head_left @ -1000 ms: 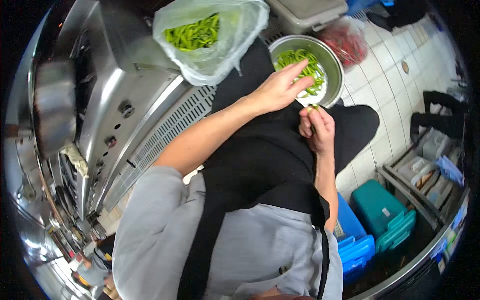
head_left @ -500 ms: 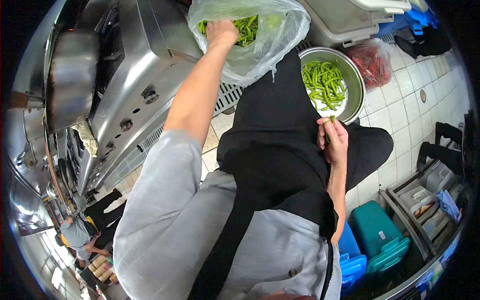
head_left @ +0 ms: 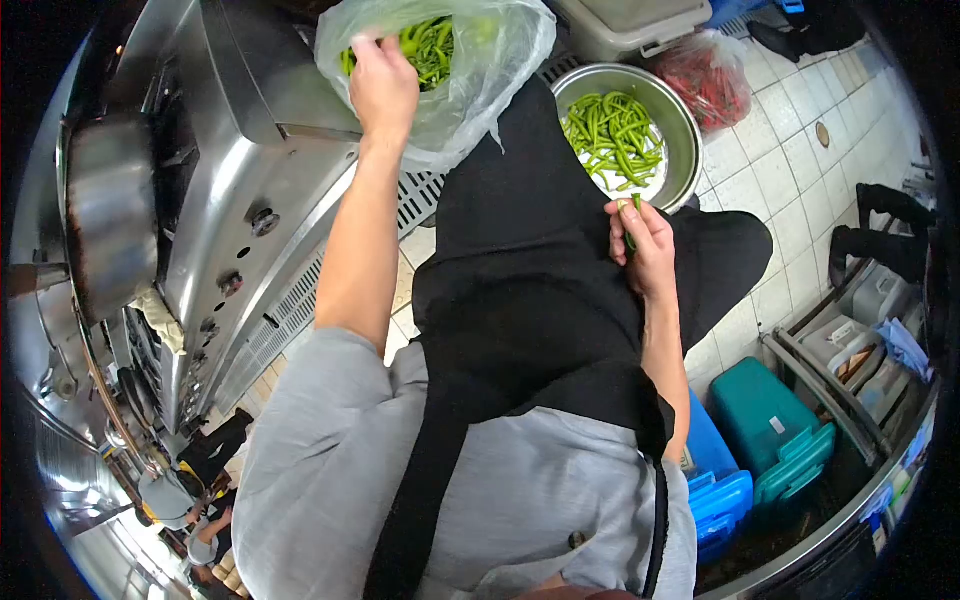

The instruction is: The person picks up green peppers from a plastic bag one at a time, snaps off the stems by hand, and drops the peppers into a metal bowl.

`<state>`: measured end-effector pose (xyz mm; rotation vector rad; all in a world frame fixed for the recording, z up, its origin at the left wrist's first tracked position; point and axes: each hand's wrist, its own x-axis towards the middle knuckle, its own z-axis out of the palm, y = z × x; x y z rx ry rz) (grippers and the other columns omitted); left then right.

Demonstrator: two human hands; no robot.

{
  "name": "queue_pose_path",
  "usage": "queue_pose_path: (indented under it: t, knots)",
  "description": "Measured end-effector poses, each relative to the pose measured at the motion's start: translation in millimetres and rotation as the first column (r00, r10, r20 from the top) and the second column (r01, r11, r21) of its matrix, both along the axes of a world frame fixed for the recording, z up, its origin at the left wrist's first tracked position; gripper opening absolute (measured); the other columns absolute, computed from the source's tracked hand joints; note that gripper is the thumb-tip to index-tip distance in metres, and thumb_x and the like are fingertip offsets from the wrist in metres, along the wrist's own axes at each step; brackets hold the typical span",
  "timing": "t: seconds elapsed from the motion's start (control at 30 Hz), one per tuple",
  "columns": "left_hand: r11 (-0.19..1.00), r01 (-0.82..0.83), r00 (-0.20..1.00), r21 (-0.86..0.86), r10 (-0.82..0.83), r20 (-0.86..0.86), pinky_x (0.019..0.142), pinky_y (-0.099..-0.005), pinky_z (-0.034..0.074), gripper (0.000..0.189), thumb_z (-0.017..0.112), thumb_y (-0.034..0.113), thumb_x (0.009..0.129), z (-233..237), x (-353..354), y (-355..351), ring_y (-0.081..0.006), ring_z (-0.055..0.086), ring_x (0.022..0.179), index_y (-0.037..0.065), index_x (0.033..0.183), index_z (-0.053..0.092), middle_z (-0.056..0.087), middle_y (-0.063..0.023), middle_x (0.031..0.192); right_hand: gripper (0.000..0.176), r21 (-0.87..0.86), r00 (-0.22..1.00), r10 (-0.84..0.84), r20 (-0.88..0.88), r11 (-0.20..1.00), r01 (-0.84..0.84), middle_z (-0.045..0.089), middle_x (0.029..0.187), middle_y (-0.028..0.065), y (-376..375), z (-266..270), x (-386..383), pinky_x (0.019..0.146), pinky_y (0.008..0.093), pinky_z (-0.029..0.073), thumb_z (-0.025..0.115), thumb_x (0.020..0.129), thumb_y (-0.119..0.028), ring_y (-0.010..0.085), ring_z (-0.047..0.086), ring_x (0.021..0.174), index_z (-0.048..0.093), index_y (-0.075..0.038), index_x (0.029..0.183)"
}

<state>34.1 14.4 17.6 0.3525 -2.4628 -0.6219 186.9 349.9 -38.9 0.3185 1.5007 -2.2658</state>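
Left hand (head_left: 383, 85) in plastic bag (head_left: 505, 55), right hand (head_left: 640, 248) gripping green pepper (head_left: 635, 204)

A clear plastic bag (head_left: 480, 95) lies open at far left, full of slim green peppers (head_left: 430, 45). One pepper (head_left: 633, 210) stands upright in the closed right hand (head_left: 645, 250), centre-right.
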Motion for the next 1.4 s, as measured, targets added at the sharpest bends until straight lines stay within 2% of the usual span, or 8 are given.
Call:
queue_pose_path:
  t: [0.13,0.23,0.33,0.57,0.77,1.03,1.17,1.4]
  knots:
    - [0.966,0.208,0.978,0.154,-0.204,-0.044,0.076,-0.0429,0.054,0.024,0.051,0.016,0.101,51,57,28,-0.0365,0.070,0.086,-0.002,0.116,0.050,0.071,-0.0222,0.094,0.027,-0.045,1.000,-0.014,-0.028,0.999,0.013,0.053,0.074,0.0002,6,-2,4,0.044,0.0211,0.035,0.056,0.101,-0.026,0.0072,0.048,0.055,0.064,0.000,0.106]
    - [0.720,0.450,0.878,0.528,-0.464,-0.116,0.078,-0.0290,0.057,0.017,0.046,0.010,0.104,60,90,66,-0.0142,0.068,0.090,0.001,0.117,0.052,0.071,-0.0113,0.101,0.028,-0.076,0.999,0.028,-0.029,0.997,-0.030,0.055,0.076,0.0005,5,3,3,0.044,0.0208,0.036,0.056,0.101,-0.027,0.0074,0.050,0.057,0.063,-0.001,0.108]
    - [0.493,0.480,0.745,0.725,-0.666,-0.040,0.081,-0.0292,0.056,0.018,0.046,0.008,0.104,51,98,96,-0.0153,0.068,0.095,0.001,0.120,0.052,0.070,-0.0105,0.105,0.028,-0.069,0.994,0.102,-0.027,0.992,-0.103,0.057,0.079,0.0015,2,7,2,0.047,0.0208,0.040,0.056,0.101,-0.027,0.0085,0.055,0.062,0.063,-0.002,0.110]
    - [0.357,0.804,0.585,0.476,-0.621,-0.522,0.090,-0.0305,0.053,0.026,0.042,-0.002,0.102,94,119,132,-0.0177,0.068,0.097,-0.001,0.127,0.050,0.066,-0.0126,0.109,0.028,-0.100,1.000,0.022,0.008,0.995,-0.021,0.061,0.082,0.0026,12,2,9,0.048,0.0213,0.043,0.056,0.101,-0.027,0.0094,0.058,0.065,0.062,-0.002,0.112]
    - [0.060,0.454,0.454,0.889,-0.874,-0.173,0.097,-0.0332,0.050,0.031,0.044,0.017,0.107,47,95,152,-0.0166,0.064,0.104,0.002,0.131,0.053,0.065,-0.0070,0.108,0.030,-0.212,0.999,0.043,0.014,0.977,-0.039,0.061,0.085,0.0038,6,6,4,0.047,0.0213,0.043,0.055,0.102,-0.028,0.0096,0.058,0.064,0.061,-0.002,0.114]
    - [0.032,0.481,0.472,0.876,-0.851,-0.228,0.101,-0.0336,0.048,0.030,0.042,0.017,0.107,-6,96,183,-0.0190,0.062,0.113,0.003,0.132,0.051,0.062,-0.0109,0.121,0.032,-0.113,0.982,0.186,-0.035,0.976,-0.188,0.059,0.081,0.0005,7,12,15,0.045,0.0200,0.039,0.060,0.099,-0.030,0.0063,0.053,0.058,0.062,-0.001,0.114]
    - [0.472,0.570,0.514,0.673,-0.843,0.156,0.090,-0.0305,0.053,0.036,0.057,0.013,0.100,15,110,172,-0.0165,0.066,0.103,0.000,0.132,0.050,0.066,-0.0083,0.118,0.025,-0.041,0.990,0.056,-0.126,0.997,-0.062,0.054,0.073,-0.0031,6,-1,16,0.045,0.0197,0.033,0.063,0.098,-0.025,0.0043,0.046,0.054,0.062,-0.004,0.112]
    - [0.394,0.419,0.569,0.818,-0.816,0.101,0.079,-0.0259,0.055,0.029,0.068,0.007,0.092,-2,110,160,-0.0115,0.067,0.089,-0.004,0.117,0.058,0.070,-0.0096,0.101,0.024,0.011,0.990,0.035,-0.136,0.999,-0.034,0.051,0.069,-0.0070,2,-5,12,0.047,0.0208,0.032,0.064,0.098,-0.024,0.0026,0.041,0.053,0.063,-0.005,0.112]
